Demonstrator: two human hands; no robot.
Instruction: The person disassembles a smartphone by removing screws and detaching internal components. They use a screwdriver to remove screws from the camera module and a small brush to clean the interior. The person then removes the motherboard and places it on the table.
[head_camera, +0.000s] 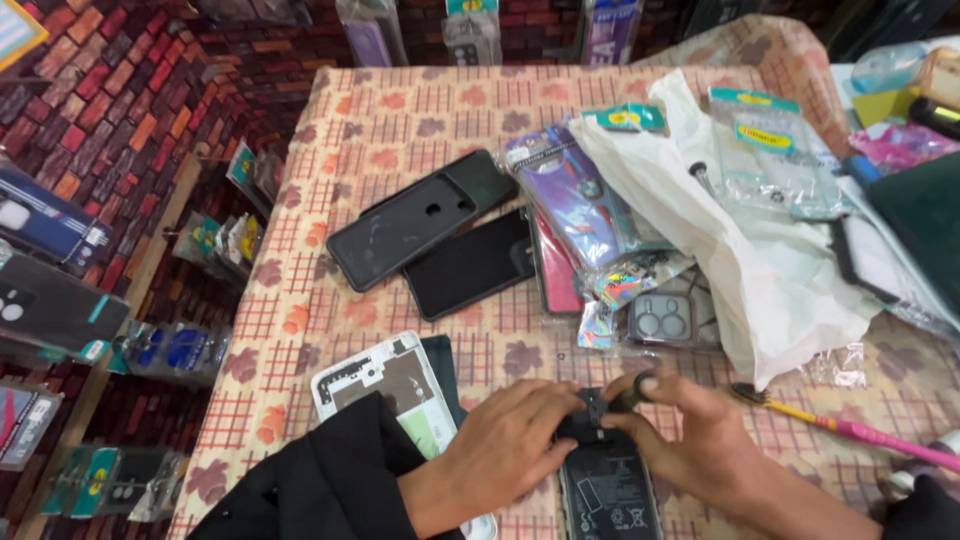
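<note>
An opened phone (608, 495) lies near the table's front edge, its black battery exposed. My left hand (505, 440) comes in from a black sleeve and presses its fingers on the phone's top end. My right hand (690, 430) pinches a small black part (595, 408) at that same top end. Beside my left wrist lies a white phone back frame (385, 380).
On the checked leaf-pattern tablecloth (400, 110) lie a dark phone case (410, 228), a black phone (470, 265), packaged cases (575, 195), a white plastic bag (740, 250), a clear camera-cutout case (662, 320) and a pink-handled brush (850, 430). Packaged goods hang on the brick-pattern wall at left.
</note>
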